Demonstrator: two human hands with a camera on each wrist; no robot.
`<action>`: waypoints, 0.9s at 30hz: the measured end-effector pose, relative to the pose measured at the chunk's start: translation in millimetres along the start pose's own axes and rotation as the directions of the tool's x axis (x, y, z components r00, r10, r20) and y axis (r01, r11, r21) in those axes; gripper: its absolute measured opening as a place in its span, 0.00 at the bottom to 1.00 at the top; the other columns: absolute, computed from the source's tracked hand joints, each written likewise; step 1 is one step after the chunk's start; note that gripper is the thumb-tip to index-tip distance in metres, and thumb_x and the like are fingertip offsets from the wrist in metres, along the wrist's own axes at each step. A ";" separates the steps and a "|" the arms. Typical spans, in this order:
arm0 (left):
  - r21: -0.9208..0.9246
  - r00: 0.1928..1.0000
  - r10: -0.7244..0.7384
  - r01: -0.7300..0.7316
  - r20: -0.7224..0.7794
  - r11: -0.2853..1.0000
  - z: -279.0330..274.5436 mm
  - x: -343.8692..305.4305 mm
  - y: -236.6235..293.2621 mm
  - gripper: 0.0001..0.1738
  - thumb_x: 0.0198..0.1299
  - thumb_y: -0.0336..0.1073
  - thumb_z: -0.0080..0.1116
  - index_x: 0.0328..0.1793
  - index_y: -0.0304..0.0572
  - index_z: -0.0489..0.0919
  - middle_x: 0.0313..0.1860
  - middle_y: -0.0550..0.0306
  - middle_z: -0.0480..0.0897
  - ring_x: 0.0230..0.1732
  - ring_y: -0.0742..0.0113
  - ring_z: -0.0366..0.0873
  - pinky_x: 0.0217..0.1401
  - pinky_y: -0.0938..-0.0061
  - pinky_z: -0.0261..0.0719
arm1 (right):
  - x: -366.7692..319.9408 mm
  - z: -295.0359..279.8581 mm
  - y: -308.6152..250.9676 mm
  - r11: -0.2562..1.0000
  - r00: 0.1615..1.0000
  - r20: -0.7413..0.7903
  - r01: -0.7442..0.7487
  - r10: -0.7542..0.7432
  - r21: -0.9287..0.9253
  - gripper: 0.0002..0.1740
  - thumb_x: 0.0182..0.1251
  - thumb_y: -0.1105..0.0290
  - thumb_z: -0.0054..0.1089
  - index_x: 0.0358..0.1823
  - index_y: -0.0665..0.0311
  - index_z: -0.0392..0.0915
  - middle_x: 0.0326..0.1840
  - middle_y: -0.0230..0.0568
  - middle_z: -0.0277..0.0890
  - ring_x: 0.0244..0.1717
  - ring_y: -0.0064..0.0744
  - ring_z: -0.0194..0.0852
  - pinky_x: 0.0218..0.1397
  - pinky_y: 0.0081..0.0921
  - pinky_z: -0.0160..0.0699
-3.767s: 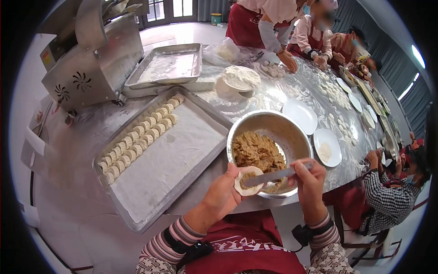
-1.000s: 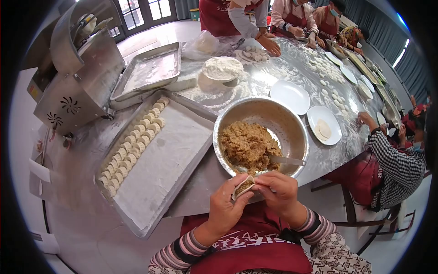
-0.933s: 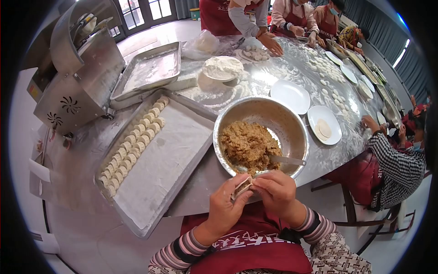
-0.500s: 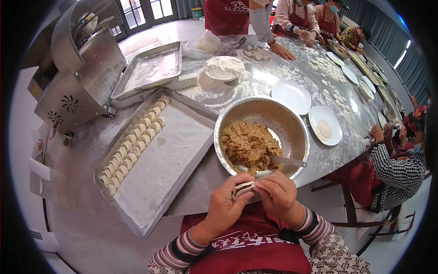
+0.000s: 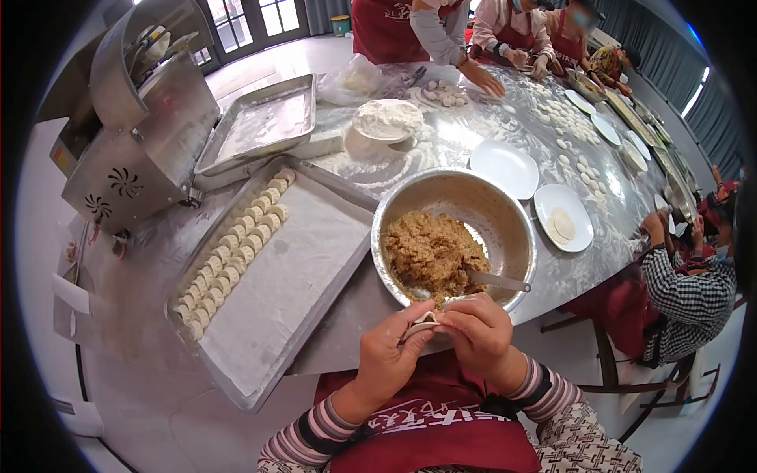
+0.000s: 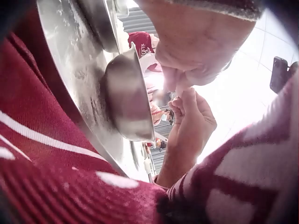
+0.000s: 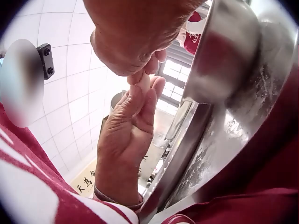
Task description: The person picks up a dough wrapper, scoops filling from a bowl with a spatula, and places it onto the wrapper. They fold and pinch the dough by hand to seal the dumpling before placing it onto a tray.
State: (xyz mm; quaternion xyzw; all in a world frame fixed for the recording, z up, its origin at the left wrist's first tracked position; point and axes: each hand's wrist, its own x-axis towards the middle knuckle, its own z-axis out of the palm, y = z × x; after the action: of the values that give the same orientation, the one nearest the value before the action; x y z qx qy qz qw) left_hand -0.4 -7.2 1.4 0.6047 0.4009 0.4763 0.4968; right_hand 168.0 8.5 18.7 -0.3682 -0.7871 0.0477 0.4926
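Note:
Held in front of the apron is a folded dumpling (image 5: 420, 325), its pale wrapper edges drawn close together. My left hand (image 5: 386, 351) grips its body between thumb and fingers. At its right end, my right hand (image 5: 482, 335) pinches the edge. The right wrist view shows the pale dough (image 7: 145, 86) between both hands' fingertips, partly hidden by them. Just beyond the hands stands a steel bowl (image 5: 509, 225) of brown filling (image 5: 434, 252), with a flat metal spatula (image 5: 501, 280) leaning in it. Rows of finished dumplings (image 5: 229, 264) lie on a lined tray (image 5: 276, 315) to the left.
White plates stand right of the bowl; the nearer plate (image 5: 581, 236) bears round wrappers (image 5: 561, 225). Behind are a heap of flour (image 5: 388, 118), a floured tray (image 5: 268, 122) and a steel machine (image 5: 138, 150). Several people work around the table (image 5: 481, 130).
Earlier, the right hand spread filling on an open wrapper with the spatula. The spatula now lies in the bowl, and the wrapper is folded and more closed than a second ago.

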 end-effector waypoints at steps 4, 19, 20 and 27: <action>0.176 0.983 0.174 -0.180 0.051 0.968 -7.8 6.3 9.4 0.18 0.62 0.23 0.57 0.58 0.32 0.76 0.51 0.50 0.82 0.50 0.69 0.80 0.52 0.78 0.77 | -0.8 -0.5 1.9 0.997 0.999 -0.032 0.024 -0.021 0.077 0.12 0.47 0.78 0.69 0.35 0.67 0.78 0.30 0.43 0.78 0.27 0.40 0.76 0.28 0.31 0.72; -0.131 0.999 0.003 -0.009 -0.045 0.991 -0.7 0.9 3.8 0.20 0.62 0.20 0.55 0.61 0.29 0.73 0.50 0.48 0.81 0.50 0.70 0.80 0.53 0.78 0.78 | -1.7 2.4 -2.3 0.992 0.995 -0.028 -0.092 0.095 0.083 0.13 0.45 0.79 0.70 0.35 0.67 0.79 0.32 0.41 0.78 0.30 0.38 0.77 0.34 0.29 0.74; -0.031 0.995 0.075 -0.077 -0.061 0.997 -0.4 1.8 4.3 0.19 0.62 0.20 0.56 0.61 0.30 0.74 0.50 0.48 0.82 0.50 0.69 0.80 0.53 0.77 0.78 | -0.7 1.5 -1.0 0.998 0.999 -0.007 -0.043 0.043 0.039 0.13 0.45 0.79 0.70 0.34 0.67 0.79 0.32 0.41 0.78 0.30 0.39 0.77 0.35 0.29 0.75; 0.357 0.916 0.397 -0.391 0.060 0.848 -7.1 8.4 11.5 0.19 0.58 0.20 0.58 0.57 0.32 0.77 0.52 0.42 0.82 0.51 0.57 0.83 0.54 0.72 0.79 | 5.4 -0.3 0.7 0.996 0.996 -0.064 0.070 -0.066 0.056 0.14 0.43 0.78 0.69 0.35 0.66 0.78 0.30 0.40 0.77 0.30 0.40 0.77 0.33 0.34 0.74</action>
State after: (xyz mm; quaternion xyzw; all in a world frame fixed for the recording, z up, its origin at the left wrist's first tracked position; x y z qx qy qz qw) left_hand -5.3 0.3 14.6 0.7510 0.3531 0.4909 0.2653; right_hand 167.3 12.2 22.6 -0.3280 -0.7817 0.0424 0.5287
